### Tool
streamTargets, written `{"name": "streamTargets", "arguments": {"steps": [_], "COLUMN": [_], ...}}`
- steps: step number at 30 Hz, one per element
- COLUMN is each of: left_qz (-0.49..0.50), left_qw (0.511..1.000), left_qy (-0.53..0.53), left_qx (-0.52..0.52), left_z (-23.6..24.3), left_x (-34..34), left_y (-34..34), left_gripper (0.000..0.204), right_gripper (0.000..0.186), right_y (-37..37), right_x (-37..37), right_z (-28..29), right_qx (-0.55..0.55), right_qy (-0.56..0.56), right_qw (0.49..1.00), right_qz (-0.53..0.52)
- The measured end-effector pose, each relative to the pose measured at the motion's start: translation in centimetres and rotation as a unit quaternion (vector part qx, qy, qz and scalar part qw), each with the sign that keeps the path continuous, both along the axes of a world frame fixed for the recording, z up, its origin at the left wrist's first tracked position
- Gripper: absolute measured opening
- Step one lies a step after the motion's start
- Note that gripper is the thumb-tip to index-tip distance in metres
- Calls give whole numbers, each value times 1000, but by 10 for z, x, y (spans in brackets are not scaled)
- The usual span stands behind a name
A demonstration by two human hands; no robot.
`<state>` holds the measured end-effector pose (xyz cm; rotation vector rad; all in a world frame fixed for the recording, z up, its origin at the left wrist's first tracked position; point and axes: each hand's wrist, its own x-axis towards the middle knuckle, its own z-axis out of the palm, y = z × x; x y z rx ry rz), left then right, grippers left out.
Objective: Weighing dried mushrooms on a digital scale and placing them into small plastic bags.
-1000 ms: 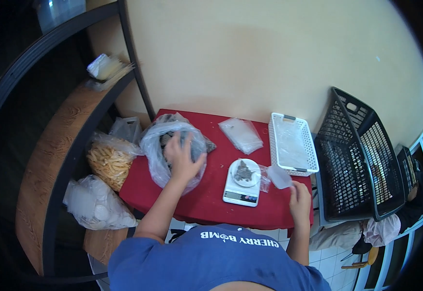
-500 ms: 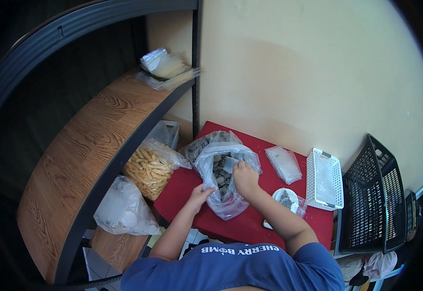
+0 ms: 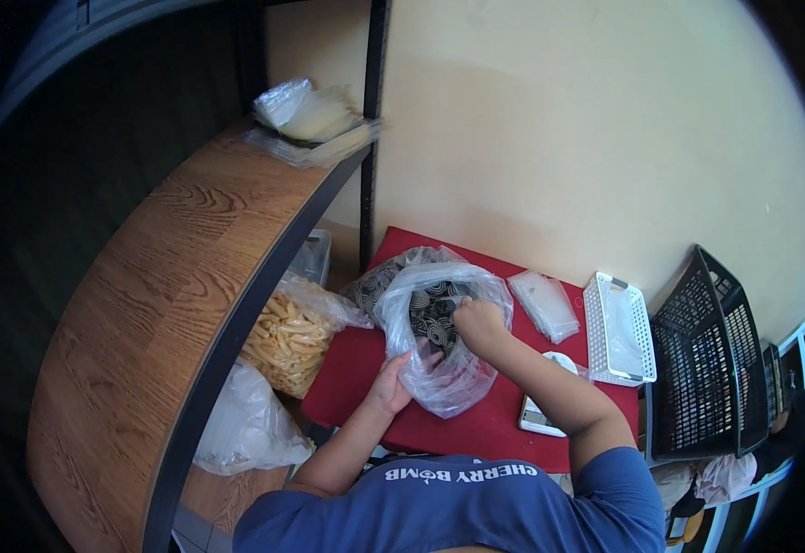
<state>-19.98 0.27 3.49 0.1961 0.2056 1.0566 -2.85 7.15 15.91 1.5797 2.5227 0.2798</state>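
An open clear plastic bag [image 3: 449, 387] on the red-clothed table holds dark, spiral-patterned pieces [image 3: 430, 311]. My left hand [image 3: 393, 382] grips its near left rim, with some fingers showing through the plastic. Inside the opening, my right hand [image 3: 479, 325] is closed on a translucent scoop [image 3: 455, 303], mostly hidden by my fingers. Behind the open bag, at its left, lies more bagged dark material [image 3: 372, 288]. A white digital scale [image 3: 539, 417] sits to the right, partly hidden under my right forearm.
A wooden shelf [image 3: 144, 323] bearing plastic packets [image 3: 310, 120] crowds the left. Bags of pale sticks [image 3: 278, 341] and white items [image 3: 241, 429] sit below it. Clear bags [image 3: 543, 304], a white basket [image 3: 619, 327] and a large black crate [image 3: 707, 359] stand rightward.
My view has turned left. My left hand has moved from inside the bag to its near rim. My right hand has brought the scoop from beside the scale into the bag.
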Motion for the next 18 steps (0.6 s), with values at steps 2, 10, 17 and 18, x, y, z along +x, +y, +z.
{"name": "streamTargets", "arguments": {"steps": [2,10,17,18], "left_qz": [8,15,87,102], "left_qw": [1000,999,965,956], "left_qy": [-24,-3,229,252], "left_qx": [-2,48,93,106], "left_z": [-7,15,9,13], "left_x": [-3,-6,-13,-14], "left_y": [7,-4,-3,-4], "left_gripper": [51,46,20,14], "right_gripper": [15,15,22,29], "right_y": [1,-2,-12,-17], "right_x": [-7,-6,0,2], "right_z": [3,1,35,39], "right_qx": [-5,-42,-89,-127], "right_qy": [5,22,185,186], "right_qw": [1000,998,971,969], "right_qz": [-3,-45,-121,-104]}}
